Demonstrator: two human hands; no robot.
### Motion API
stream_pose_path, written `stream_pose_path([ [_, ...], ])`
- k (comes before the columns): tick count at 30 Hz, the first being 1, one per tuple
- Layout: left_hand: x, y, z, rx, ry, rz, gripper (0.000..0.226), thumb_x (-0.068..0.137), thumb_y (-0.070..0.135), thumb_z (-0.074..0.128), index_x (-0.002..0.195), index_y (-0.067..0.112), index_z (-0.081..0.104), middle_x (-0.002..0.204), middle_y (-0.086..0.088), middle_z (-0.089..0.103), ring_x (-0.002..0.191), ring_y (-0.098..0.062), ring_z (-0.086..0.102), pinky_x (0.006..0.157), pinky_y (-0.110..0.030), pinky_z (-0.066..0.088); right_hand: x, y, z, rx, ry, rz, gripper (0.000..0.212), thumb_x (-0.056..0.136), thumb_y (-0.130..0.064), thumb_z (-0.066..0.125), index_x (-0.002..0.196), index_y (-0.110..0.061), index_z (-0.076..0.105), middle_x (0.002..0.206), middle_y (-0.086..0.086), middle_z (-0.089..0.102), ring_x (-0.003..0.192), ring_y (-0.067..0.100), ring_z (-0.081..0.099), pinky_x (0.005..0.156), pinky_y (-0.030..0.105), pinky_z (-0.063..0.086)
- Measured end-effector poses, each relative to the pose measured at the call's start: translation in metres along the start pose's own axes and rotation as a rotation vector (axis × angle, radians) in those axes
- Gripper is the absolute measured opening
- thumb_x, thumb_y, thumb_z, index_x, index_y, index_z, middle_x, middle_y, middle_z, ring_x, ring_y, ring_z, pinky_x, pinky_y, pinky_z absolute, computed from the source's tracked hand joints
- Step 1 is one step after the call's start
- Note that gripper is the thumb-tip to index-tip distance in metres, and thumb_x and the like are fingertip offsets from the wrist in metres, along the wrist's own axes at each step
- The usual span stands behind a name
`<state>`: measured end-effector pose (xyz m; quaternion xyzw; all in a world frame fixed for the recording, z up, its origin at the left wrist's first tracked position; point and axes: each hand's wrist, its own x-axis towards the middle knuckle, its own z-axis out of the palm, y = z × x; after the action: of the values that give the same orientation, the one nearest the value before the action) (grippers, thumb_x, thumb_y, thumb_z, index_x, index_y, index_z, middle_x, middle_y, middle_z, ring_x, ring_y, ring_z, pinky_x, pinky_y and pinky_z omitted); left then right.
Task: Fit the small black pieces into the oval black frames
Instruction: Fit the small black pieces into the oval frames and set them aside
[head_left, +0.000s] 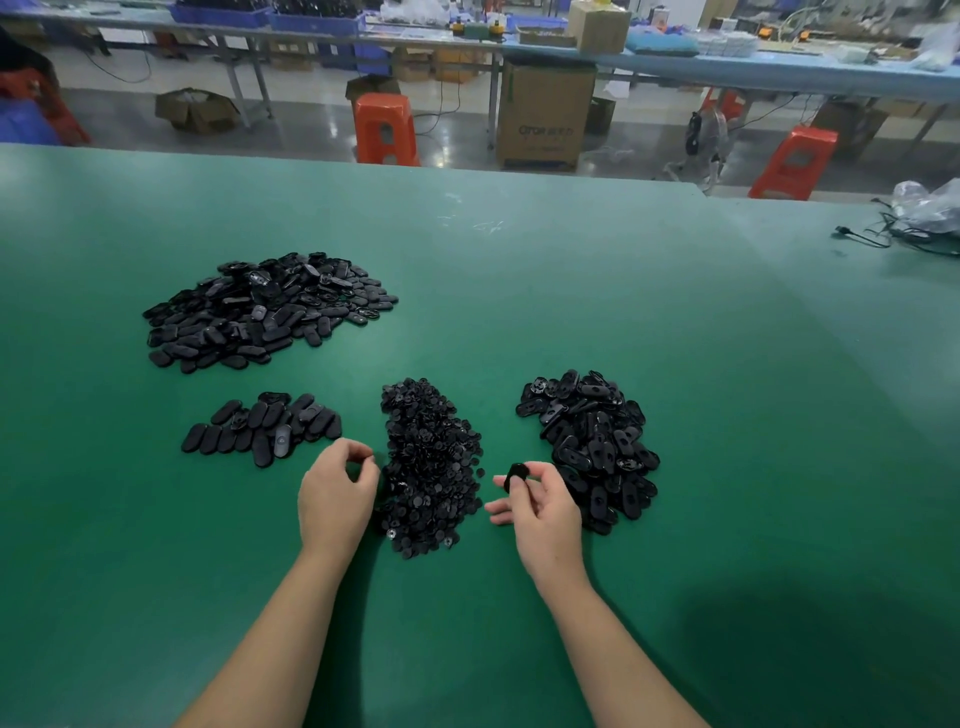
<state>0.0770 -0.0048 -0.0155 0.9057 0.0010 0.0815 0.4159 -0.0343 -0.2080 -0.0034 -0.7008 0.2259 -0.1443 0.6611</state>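
Flanking the small-piece heap (428, 467), left hand (337, 493) curled, grip unclear, right hand (540, 506) pinching an oval frame (517, 474)

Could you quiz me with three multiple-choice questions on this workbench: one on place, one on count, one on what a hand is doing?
1. The pile of small round pieces lies:
A. between the hands
B. on a stool
C. at the far edge

2. Black piles on the green table:
A. one
B. four
C. nine

3. The right hand:
A. lies flat
B. pinches an oval frame
C. holds scissors

Answers: 1 A, it sits between the left hand and the right; 2 B, four separate heaps; 3 B, fingertips grip it.
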Motion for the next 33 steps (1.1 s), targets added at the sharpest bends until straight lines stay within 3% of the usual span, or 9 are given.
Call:
stream_pose_path([
  [3, 0.0, 0.0, -0.001, -0.039, 0.002, -0.006, 0.013, 0.091, 0.012, 0.064, 0.097, 0.023, 0.068, 0.09, 0.007, 0.068, 0.073, -0.011, 0.061, 0.063, -0.029, 0.044, 0.001, 0.0, 0.0, -0.007, -0.002, -0.002, 0.004, 0.105, -0.014, 0.051, 0.103, -0.017, 0.052, 0.097, -0.011, 0.076, 0.073, 0.021, 0.075, 0.069, 0.036, 0.063],
  [7, 0.0, 0.0, -0.001, -0.091, 0.012, -0.025, 0.033, 0.093, 0.011, 0.063, 0.12, 0.03, 0.068, 0.094, 0.01, 0.066, 0.056, -0.016, 0.049, 0.056, -0.031, 0.043, 0.001, -0.001, -0.001, -0.028, 0.002, -0.021, 0.011, 0.105, -0.014, 0.051, 0.108, -0.024, 0.049, 0.095, -0.004, 0.078, 0.071, 0.019, 0.075, 0.067, 0.034, 0.062],
  [12, 0.001, 0.001, -0.003, -0.11, 0.025, -0.026, 0.023, 0.093, 0.012, 0.065, 0.107, 0.026, 0.077, 0.096, 0.008, 0.071, 0.068, 0.001, 0.055, 0.057, -0.017, 0.039, 0.002, -0.001, 0.001, -0.075, -0.01, -0.022, 0.02, 0.106, -0.014, 0.049, 0.119, -0.027, 0.055, 0.091, -0.008, 0.077, 0.072, 0.016, 0.074, 0.066, 0.026, 0.061],
  [18, 0.007, 0.005, -0.006, -0.326, -0.011, -0.187, 0.02, 0.095, 0.015, 0.066, 0.101, 0.03, 0.078, 0.061, 0.011, 0.068, 0.039, -0.006, 0.037, 0.041, -0.015, 0.032, 0.002, -0.001, 0.0, -0.004, 0.009, 0.005, 0.016, 0.108, -0.013, 0.041, 0.106, -0.024, 0.052, 0.092, -0.001, 0.076, 0.068, 0.022, 0.074, 0.066, 0.036, 0.063],
  [22, 0.004, 0.034, -0.006, -0.542, -0.032, -0.232, 0.02, 0.093, 0.009, 0.068, 0.102, 0.025, 0.077, 0.088, 0.011, 0.077, 0.076, 0.005, 0.069, 0.067, -0.007, 0.047, 0.001, 0.001, -0.001, 0.029, 0.016, 0.016, 0.012, 0.108, -0.015, 0.041, 0.105, -0.021, 0.051, 0.09, 0.004, 0.075, 0.068, 0.025, 0.073, 0.064, 0.038, 0.062],
  [24, -0.002, 0.052, -0.003, -0.638, -0.089, -0.26, 0.019, 0.091, 0.007, 0.07, 0.096, 0.023, 0.077, 0.086, 0.009, 0.078, 0.075, 0.003, 0.07, 0.069, -0.012, 0.048, 0.002, 0.001, -0.002, 0.023, 0.017, 0.013, 0.012, 0.108, -0.018, 0.042, 0.104, -0.022, 0.052, 0.089, 0.002, 0.075, 0.068, 0.024, 0.073, 0.064, 0.037, 0.062],
  [27, -0.011, 0.073, 0.002, -0.766, -0.206, -0.337, 0.014, 0.092, 0.004, 0.069, 0.096, 0.015, 0.076, 0.087, 0.0, 0.079, 0.045, -0.001, 0.049, 0.051, -0.013, 0.04, 0.001, 0.0, -0.002, 0.026, 0.027, -0.001, 0.012, 0.107, -0.019, 0.046, 0.1, -0.023, 0.054, 0.089, 0.0, 0.074, 0.068, 0.022, 0.074, 0.06, 0.035, 0.061],
  [29, -0.017, 0.084, 0.007, -0.867, -0.263, -0.427, 0.011, 0.092, 0.001, 0.067, 0.096, 0.009, 0.073, 0.086, -0.005, 0.078, 0.041, -0.005, 0.037, 0.043, -0.015, 0.032, 0.0, 0.0, -0.002, 0.003, 0.026, -0.021, 0.012, 0.106, -0.019, 0.05, 0.098, -0.025, 0.056, 0.089, -0.006, 0.073, 0.069, 0.02, 0.075, 0.055, 0.033, 0.059],
  [33, -0.025, 0.097, 0.015, -0.981, -0.333, -0.581, 0.01, 0.092, -0.002, 0.065, 0.095, 0.006, 0.07, 0.075, -0.002, 0.073, 0.039, -0.005, 0.039, 0.039, -0.015, 0.031, 0.0, 0.001, -0.001, -0.021, 0.026, -0.036, 0.012, 0.103, -0.015, 0.055, 0.097, -0.024, 0.062, 0.087, -0.006, 0.071, 0.068, 0.019, 0.075, 0.049, 0.031, 0.056],
])
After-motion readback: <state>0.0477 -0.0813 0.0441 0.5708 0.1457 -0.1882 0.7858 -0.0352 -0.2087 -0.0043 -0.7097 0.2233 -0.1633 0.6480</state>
